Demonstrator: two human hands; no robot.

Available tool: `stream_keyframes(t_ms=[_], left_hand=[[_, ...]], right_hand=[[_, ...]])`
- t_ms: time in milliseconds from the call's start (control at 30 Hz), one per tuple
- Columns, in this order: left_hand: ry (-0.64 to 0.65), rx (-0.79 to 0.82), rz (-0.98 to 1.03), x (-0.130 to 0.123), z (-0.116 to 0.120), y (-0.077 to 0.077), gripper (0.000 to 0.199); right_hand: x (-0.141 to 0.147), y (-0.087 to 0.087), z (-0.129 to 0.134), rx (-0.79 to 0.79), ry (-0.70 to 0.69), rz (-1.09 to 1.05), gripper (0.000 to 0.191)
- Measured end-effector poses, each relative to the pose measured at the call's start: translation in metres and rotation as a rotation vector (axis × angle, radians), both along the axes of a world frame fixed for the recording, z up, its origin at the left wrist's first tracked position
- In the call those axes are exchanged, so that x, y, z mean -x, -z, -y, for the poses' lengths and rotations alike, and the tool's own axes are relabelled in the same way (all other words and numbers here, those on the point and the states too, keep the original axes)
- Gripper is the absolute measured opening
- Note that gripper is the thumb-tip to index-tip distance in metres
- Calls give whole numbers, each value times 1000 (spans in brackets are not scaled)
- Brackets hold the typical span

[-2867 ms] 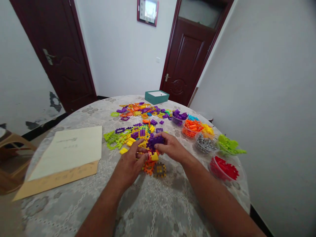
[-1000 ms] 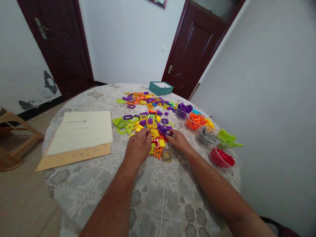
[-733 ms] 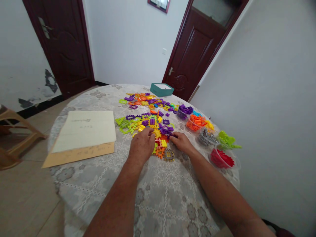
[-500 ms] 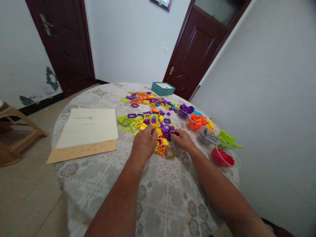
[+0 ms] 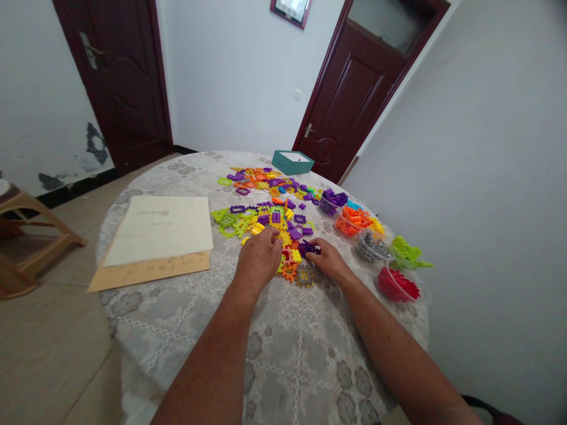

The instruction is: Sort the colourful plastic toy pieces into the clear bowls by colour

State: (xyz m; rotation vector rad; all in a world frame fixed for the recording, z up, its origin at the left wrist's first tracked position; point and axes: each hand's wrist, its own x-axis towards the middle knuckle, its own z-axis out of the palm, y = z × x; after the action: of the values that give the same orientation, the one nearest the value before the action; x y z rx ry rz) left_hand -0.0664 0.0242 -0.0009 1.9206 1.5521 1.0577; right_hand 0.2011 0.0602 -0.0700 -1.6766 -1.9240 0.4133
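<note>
Plastic building pieces in many colours lie in a loose pile on the table. My right hand (image 5: 328, 258) is closed, its fingertips pinching a dark purple building piece (image 5: 309, 248) at the pile's right side. At the near left of the pile my left hand (image 5: 262, 254) has its fingers curled, and whatever they hold is hidden. Yellow pieces (image 5: 257, 228) lie just beyond that hand. Between the two hands are red and orange pieces (image 5: 290, 271), with a grey square piece (image 5: 305, 275) at the near edge. Light green pieces (image 5: 228, 220) spread out at the left.
Clear tubs along the right hold purple (image 5: 332, 201), orange (image 5: 353, 219), grey (image 5: 372, 245) and red pieces (image 5: 397, 284). Green pieces (image 5: 407, 252) rise behind them. Paper sheets (image 5: 162, 230) lie at left. A teal box (image 5: 292, 162) stands at the back, beyond a second pile (image 5: 266, 179).
My right hand has moved slightly nearer with the dark purple piece, which now shows apart from the other purple pieces. My left hand has stayed nearly in place.
</note>
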Motion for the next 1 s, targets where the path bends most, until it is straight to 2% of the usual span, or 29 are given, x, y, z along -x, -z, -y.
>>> stream_keyframes(t_ms=[133,267,400,500,567,667,733,900,1000], left_hand=[[18,10,-23,-1,0,-1,27],[23,28,-39,-1,-1,0,26],[72,19,-3,-2,-2,4,30],[159,32,75,-6,0,7,40],[235,36,131,-8,2,6,45],[331,20,111,-9,6,0,29],[337,9,41,-8,7,-6,15],[284,35,53,-5,6,-13,21],[263,26,72,-7,5,-9,19]], right_hand=[[0,1,2,42,79,-101,55],[2,-5,8,86,90,-85,31],[14,-20,19,35,74,-122,14],[29,-39,30,21,14,-240,12],[42,-52,39,47,-82,-316,15],[59,-69,49,88,-209,-377,16],[66,-75,53,121,-243,-434,19],[65,-81,50,270,-304,-709,24],[52,-98,36,169,-306,-530,15]])
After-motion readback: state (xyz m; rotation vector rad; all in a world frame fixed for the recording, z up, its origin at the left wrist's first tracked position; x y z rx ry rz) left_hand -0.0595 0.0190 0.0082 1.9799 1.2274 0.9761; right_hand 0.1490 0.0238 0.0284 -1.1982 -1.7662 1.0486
